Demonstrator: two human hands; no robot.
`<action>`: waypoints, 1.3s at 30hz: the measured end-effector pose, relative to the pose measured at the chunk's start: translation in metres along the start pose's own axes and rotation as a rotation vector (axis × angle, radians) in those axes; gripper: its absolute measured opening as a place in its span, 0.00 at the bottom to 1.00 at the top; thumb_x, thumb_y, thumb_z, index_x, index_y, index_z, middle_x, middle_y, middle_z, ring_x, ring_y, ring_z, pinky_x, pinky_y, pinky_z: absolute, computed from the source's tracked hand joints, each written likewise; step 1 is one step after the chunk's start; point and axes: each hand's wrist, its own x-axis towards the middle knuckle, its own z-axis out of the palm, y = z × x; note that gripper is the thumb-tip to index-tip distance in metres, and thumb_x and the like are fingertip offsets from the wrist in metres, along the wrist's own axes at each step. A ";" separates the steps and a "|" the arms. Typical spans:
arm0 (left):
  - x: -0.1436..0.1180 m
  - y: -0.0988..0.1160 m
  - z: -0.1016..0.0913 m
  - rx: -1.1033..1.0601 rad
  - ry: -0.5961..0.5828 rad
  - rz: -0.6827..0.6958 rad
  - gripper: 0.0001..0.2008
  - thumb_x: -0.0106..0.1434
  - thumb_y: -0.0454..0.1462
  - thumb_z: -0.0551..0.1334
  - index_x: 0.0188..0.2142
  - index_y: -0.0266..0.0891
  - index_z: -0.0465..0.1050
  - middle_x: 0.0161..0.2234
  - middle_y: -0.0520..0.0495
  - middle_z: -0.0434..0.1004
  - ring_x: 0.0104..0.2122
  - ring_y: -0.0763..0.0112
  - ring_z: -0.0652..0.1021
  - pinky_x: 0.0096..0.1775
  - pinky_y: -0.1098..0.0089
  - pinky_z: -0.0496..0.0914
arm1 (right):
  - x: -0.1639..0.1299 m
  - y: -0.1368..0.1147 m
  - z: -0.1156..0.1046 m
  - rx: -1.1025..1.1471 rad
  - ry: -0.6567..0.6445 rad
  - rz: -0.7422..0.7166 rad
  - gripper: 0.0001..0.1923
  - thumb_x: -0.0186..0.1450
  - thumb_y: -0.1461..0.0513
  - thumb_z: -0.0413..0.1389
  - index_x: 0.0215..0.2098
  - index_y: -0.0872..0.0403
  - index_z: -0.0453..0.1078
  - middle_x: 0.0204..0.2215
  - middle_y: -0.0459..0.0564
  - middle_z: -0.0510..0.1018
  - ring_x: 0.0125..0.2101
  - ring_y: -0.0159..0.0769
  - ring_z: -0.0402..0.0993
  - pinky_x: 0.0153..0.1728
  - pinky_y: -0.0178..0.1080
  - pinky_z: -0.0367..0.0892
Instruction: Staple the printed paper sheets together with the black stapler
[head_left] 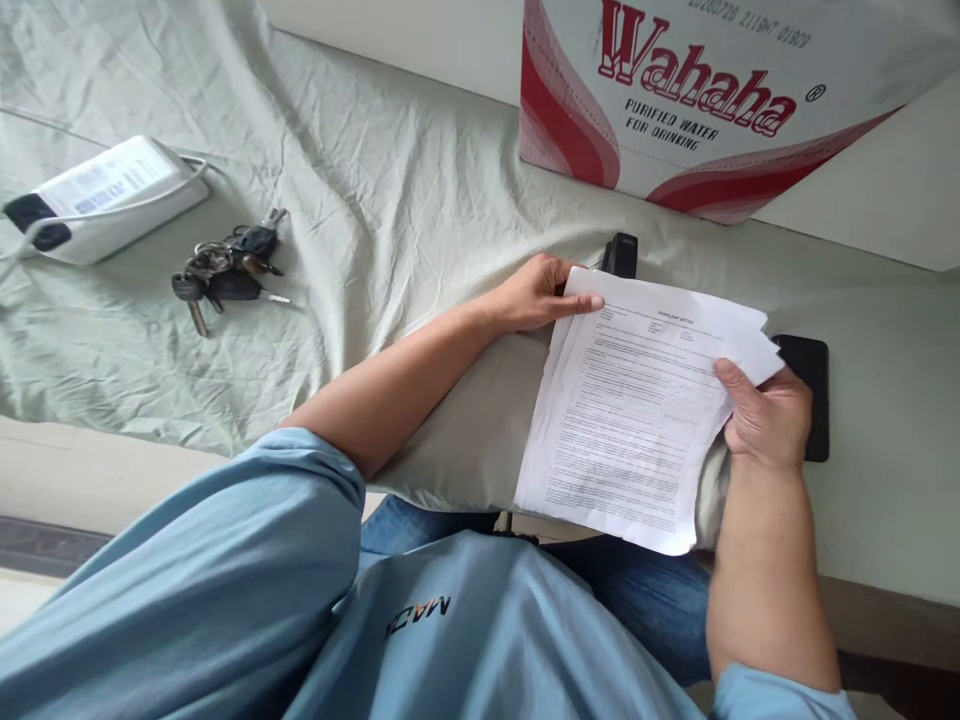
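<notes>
Closest in, the person sat in a light blue shirt [480, 640] and jeans, both forearms reaching forward over the edge of a bed covered with a creased pale green sheet [390, 200]. Between the two hands lay a stack of printed papers [630, 420], its near end hanging past the edge toward the lap and its long axis running away from the body, tilted a little to the right. The right hand [765, 415] was closed on the stack's right edge partway up, thumb on top of the page and fingers curled beneath. The left hand [536, 292] sat at the far left corner, fingers bent with the thumb lying along the top sheet; it looked pinched onto that corner, so both hands had hold, with the right one nearer the body. Just right of the right hand a black phone [814, 385] rested flat on the sheet. Beyond the left hand a small black object [620, 255] poked up, too hidden to identify. Well off to the left lay a bunch of keys [225, 270], and past them a white power strip [105, 195]. Farthest back stood a Wahaha water carton [675, 100].
</notes>
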 end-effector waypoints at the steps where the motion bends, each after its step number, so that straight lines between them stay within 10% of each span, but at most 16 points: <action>1: -0.001 0.001 -0.001 -0.031 -0.005 -0.006 0.36 0.69 0.71 0.81 0.41 0.41 0.83 0.34 0.45 0.82 0.36 0.63 0.83 0.40 0.62 0.80 | 0.001 0.000 0.000 -0.009 0.014 -0.021 0.28 0.43 0.46 0.90 0.35 0.48 0.89 0.40 0.53 0.95 0.48 0.55 0.91 0.64 0.66 0.89; 12: -0.003 0.005 -0.005 -0.076 -0.016 -0.086 0.32 0.75 0.69 0.75 0.36 0.45 0.79 0.24 0.50 0.69 0.25 0.67 0.70 0.29 0.60 0.68 | 0.010 -0.010 -0.013 -0.140 0.139 -0.228 0.22 0.53 0.46 0.83 0.37 0.49 0.89 0.39 0.52 0.93 0.49 0.56 0.92 0.64 0.60 0.88; 39: -0.007 0.013 -0.004 -0.029 -0.085 -0.058 0.43 0.75 0.78 0.73 0.32 0.43 0.73 0.21 0.47 0.78 0.22 0.76 0.73 0.25 0.71 0.63 | -0.003 -0.008 0.000 -0.178 0.135 -0.275 0.24 0.60 0.44 0.82 0.41 0.52 0.91 0.38 0.50 0.92 0.41 0.47 0.86 0.55 0.51 0.83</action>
